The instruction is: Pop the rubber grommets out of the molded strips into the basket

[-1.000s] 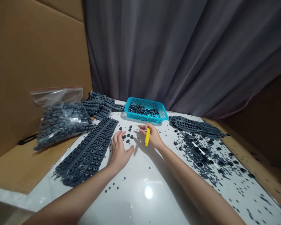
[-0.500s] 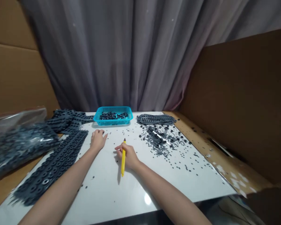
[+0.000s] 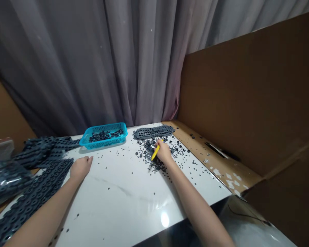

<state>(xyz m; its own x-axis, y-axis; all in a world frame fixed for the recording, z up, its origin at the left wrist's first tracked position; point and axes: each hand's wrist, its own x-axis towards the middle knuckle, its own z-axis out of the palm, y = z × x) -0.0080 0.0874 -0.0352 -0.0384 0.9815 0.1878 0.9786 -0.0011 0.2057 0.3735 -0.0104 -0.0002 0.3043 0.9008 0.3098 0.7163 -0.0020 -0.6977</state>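
Note:
My right hand (image 3: 163, 151) is closed around a slim yellow pen-like tool (image 3: 155, 153). It is over a scattered pile of small dark bits (image 3: 158, 165) on the right side of the white tabletop. A thin pale strip (image 3: 152, 146) lies in the pile, partly covered by the hand. My left hand (image 3: 80, 168) is curled beside the upper end of the dark perforated strips (image 3: 38, 190), its thumb toward the right. Its fingertips are hidden, so whether it holds anything does not show.
A blue basket (image 3: 106, 142) with dark pieces stands at the back. Flat dark perforated sheets (image 3: 154, 131) lie behind the pile. On the left are bunched dark strips (image 3: 45, 149) and a clear bag (image 3: 7, 181) of dark pieces. Cardboard walls (image 3: 247, 96) rise at both sides.
The view has turned to the right. My right hand has carried the yellow tool from the middle of the table to the pile of bits. My left hand has curled closed.

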